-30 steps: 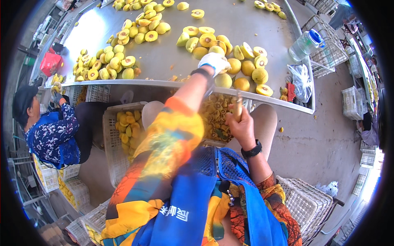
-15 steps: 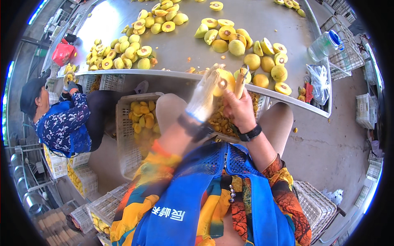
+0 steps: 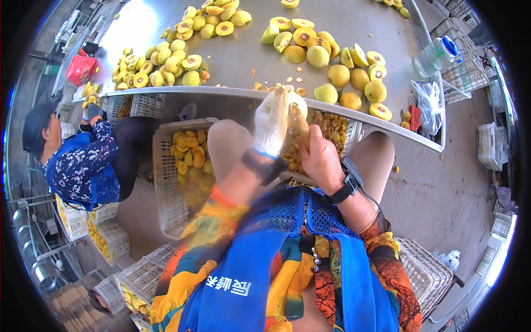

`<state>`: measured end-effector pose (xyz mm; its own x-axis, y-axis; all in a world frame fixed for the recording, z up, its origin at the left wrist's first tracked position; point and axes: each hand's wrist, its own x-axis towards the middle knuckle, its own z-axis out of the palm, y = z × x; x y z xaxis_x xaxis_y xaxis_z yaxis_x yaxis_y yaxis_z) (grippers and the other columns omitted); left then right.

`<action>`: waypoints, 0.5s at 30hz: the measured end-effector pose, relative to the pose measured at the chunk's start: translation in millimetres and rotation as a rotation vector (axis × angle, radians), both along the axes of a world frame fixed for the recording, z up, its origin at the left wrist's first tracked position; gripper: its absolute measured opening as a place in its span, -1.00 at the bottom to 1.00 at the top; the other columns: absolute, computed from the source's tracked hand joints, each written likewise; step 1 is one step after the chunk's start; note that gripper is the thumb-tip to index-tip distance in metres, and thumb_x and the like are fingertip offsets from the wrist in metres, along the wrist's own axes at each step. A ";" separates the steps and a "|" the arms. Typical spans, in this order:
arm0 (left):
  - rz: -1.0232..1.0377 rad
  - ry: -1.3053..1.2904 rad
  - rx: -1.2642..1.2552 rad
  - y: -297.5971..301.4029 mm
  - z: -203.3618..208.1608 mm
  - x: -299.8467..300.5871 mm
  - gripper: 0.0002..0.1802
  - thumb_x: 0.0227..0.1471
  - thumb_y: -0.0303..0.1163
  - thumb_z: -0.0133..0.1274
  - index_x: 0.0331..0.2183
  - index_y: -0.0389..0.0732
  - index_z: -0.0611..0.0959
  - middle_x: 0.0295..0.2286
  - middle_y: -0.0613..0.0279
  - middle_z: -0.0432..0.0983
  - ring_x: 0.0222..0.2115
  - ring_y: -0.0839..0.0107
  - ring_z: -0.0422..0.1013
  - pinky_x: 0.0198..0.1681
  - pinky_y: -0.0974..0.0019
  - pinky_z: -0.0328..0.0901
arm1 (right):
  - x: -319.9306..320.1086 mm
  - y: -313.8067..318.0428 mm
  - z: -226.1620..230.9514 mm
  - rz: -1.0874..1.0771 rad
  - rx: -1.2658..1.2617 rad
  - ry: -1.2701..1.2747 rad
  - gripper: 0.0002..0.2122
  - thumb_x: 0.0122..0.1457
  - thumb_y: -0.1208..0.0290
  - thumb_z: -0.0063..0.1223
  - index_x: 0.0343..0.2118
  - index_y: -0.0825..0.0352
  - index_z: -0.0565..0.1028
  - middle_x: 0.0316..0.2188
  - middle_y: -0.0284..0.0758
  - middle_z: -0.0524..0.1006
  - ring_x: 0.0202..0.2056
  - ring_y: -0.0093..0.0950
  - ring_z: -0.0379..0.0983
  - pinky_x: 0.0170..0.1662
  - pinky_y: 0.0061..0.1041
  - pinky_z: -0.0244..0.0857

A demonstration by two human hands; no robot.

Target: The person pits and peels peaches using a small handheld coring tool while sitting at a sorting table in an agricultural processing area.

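Observation:
In a white knit glove, my left hand grips a halved yellow peach just over the table's near edge, its cut face turned toward my right hand. My bare right hand is closed round the wooden handle of a small pitting tool. The tool's tip meets the cut face; its metal end is hidden there. Below both hands sits a crate of yellow-brown peach scraps between my knees. Nearest on the tabletop lie whole-looking and halved peaches, with small loose bits beside them.
The metal table has a raised rim and more peach halves at left. A water bottle and a plastic bag stand at right. A crate of peach halves is by my left knee; a co-worker sits farther left.
The tool has swung from upright beside the peach half to its cut face. My right hand moved slightly down; my left hand keeps hold of the peach.

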<state>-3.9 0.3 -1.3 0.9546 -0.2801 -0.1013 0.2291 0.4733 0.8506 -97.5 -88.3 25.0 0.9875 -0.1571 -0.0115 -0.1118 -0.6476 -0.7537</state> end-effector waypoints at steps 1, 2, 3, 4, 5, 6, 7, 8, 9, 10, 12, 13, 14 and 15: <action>0.002 -0.038 0.011 -0.1 0.7 -2.1 -0.70 0.13 -0.25 -0.10 -0.29 -0.32 0.51 -0.49 0.26 0.47 -0.52 0.55 0.37 -0.46 0.51 0.27 | -1.0 2.3 -1.0 -0.022 -0.004 0.001 -0.81 0.05 0.47 -0.04 -0.36 0.39 0.20 -0.62 0.06 0.41 -0.48 0.05 0.36 -0.44 -0.09 0.22; 0.004 -0.074 0.020 -0.7 0.5 -4.3 -0.70 0.13 -0.26 -0.10 -0.28 -0.32 0.51 -0.49 0.26 0.47 -0.52 0.56 0.36 -0.47 0.51 0.26 | -2.5 4.5 -3.4 -0.043 -0.009 0.004 -0.81 0.06 0.47 -0.05 -0.37 0.40 0.20 -0.62 0.06 0.41 -0.48 0.05 0.36 -0.44 -0.10 0.22; 0.015 -0.089 0.013 -1.4 0.1 -5.9 -0.71 0.13 -0.27 -0.09 -0.28 -0.33 0.51 -0.49 0.27 0.47 -0.52 0.57 0.35 -0.46 0.51 0.26 | -3.9 6.2 -4.8 -0.065 -0.015 0.007 -0.81 0.06 0.47 -0.05 -0.37 0.41 0.20 -0.62 0.06 0.41 -0.48 0.05 0.36 -0.44 -0.10 0.22; 0.027 -0.104 0.007 -2.2 -0.4 -7.5 -0.71 0.12 -0.28 -0.09 -0.28 -0.33 0.51 -0.50 0.27 0.46 -0.52 0.58 0.35 -0.46 0.52 0.25 | -5.3 7.2 -4.6 -0.067 -0.022 -0.010 -0.81 0.06 0.47 -0.05 -0.37 0.41 0.20 -0.62 0.06 0.41 -0.48 0.05 0.36 -0.44 -0.10 0.22; 0.038 -0.121 0.000 -2.7 -0.7 -8.8 -0.72 0.12 -0.29 -0.08 -0.27 -0.33 0.52 -0.50 0.28 0.46 -0.52 0.59 0.34 -0.45 0.53 0.25 | -6.5 8.2 -3.8 -0.070 -0.028 -0.028 -0.81 0.06 0.48 -0.05 -0.38 0.41 0.20 -0.62 0.06 0.41 -0.48 0.05 0.36 -0.44 -0.10 0.22; 0.058 -0.139 0.029 -3.2 -1.4 -10.0 -0.72 0.12 -0.29 -0.08 -0.27 -0.33 0.52 -0.50 0.28 0.47 -0.51 0.61 0.34 -0.45 0.53 0.25 | -7.4 8.4 -3.2 -0.071 -0.029 -0.035 -0.81 0.06 0.48 -0.05 -0.38 0.42 0.20 -0.62 0.06 0.41 -0.48 0.05 0.36 -0.44 -0.10 0.22; 0.078 -0.158 0.058 -3.8 -2.2 -11.1 -0.72 0.12 -0.30 -0.08 -0.27 -0.34 0.52 -0.49 0.28 0.47 -0.50 0.62 0.34 -0.44 0.54 0.25 | -8.7 9.1 -2.7 -0.071 -0.028 -0.040 -0.81 0.06 0.48 -0.05 -0.38 0.42 0.20 -0.62 0.06 0.41 -0.48 0.05 0.36 -0.44 -0.10 0.22; 0.099 -0.177 0.087 -4.3 -2.5 -12.0 -0.72 0.12 -0.30 -0.08 -0.26 -0.34 0.52 -0.49 0.28 0.47 -0.50 0.63 0.34 -0.44 0.55 0.25 | -9.1 8.9 -2.0 -0.070 -0.021 -0.034 -0.81 0.05 0.48 -0.05 -0.39 0.42 0.19 -0.62 0.07 0.41 -0.48 0.05 0.36 -0.44 -0.09 0.22; 0.105 -0.211 0.118 -4.3 -1.0 -13.6 -0.72 0.11 -0.31 -0.07 -0.27 -0.35 0.53 -0.50 0.28 0.47 -0.50 0.63 0.33 -0.43 0.54 0.25 | -9.8 8.8 -1.4 -0.068 -0.014 -0.028 -0.81 0.05 0.49 -0.05 -0.39 0.43 0.19 -0.63 0.07 0.41 -0.48 0.06 0.35 -0.44 -0.09 0.22; 0.112 -0.245 0.148 -3.9 1.8 -15.6 -0.72 0.11 -0.31 -0.07 -0.28 -0.35 0.53 -0.50 0.28 0.48 -0.51 0.64 0.33 -0.43 0.54 0.25 | -11.1 9.1 -0.6 -0.065 0.016 -0.019 -0.81 0.05 0.49 -0.05 -0.40 0.43 0.19 -0.63 0.08 0.40 -0.49 0.06 0.35 -0.44 -0.09 0.21; 0.118 -0.282 0.179 -2.3 2.0 -15.9 -0.71 0.11 -0.30 -0.06 -0.29 -0.36 0.54 -0.51 0.28 0.48 -0.53 0.64 0.33 -0.44 0.53 0.25 | -12.4 10.1 0.5 -0.056 0.078 -0.005 -0.82 0.04 0.51 -0.06 -0.41 0.44 0.19 -0.63 0.09 0.40 -0.49 0.06 0.35 -0.44 -0.08 0.21; 0.117 -0.282 0.179 -1.1 -0.4 -14.7 -0.70 0.11 -0.29 -0.06 -0.30 -0.37 0.55 -0.52 0.28 0.48 -0.55 0.63 0.32 -0.46 0.53 0.25 | -13.1 10.0 -0.1 -0.042 0.087 -0.003 -0.83 0.03 0.52 -0.07 -0.41 0.44 0.19 -0.63 0.10 0.39 -0.49 0.07 0.35 -0.45 -0.08 0.21; 0.116 -0.283 0.180 0.4 -1.5 -13.4 -0.69 0.11 -0.28 -0.06 -0.31 -0.38 0.55 -0.52 0.28 0.48 -0.56 0.63 0.32 -0.47 0.52 0.25 | -14.5 9.6 -1.6 -0.027 0.097 -0.001 -0.83 0.02 0.53 -0.08 -0.42 0.45 0.19 -0.63 0.10 0.39 -0.49 0.07 0.35 -0.45 -0.08 0.20; 0.007 -0.252 0.193 4.2 -0.5 -10.1 -0.67 0.11 -0.26 -0.06 -0.32 -0.38 0.55 -0.54 0.28 0.48 -0.58 0.62 0.31 -0.48 0.52 0.24 | -16.1 8.8 -3.5 -0.012 0.106 0.001 -0.84 0.02 0.54 -0.08 -0.42 0.45 0.19 -0.64 0.11 0.39 -0.50 0.07 0.35 -0.45 -0.08 0.20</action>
<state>-14.0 4.5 -1.8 0.9581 -0.2724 0.0881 -0.0028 0.2987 0.9543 -113.6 -79.5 21.6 0.9856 -0.1665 -0.0296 -0.1196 -0.5625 -0.8181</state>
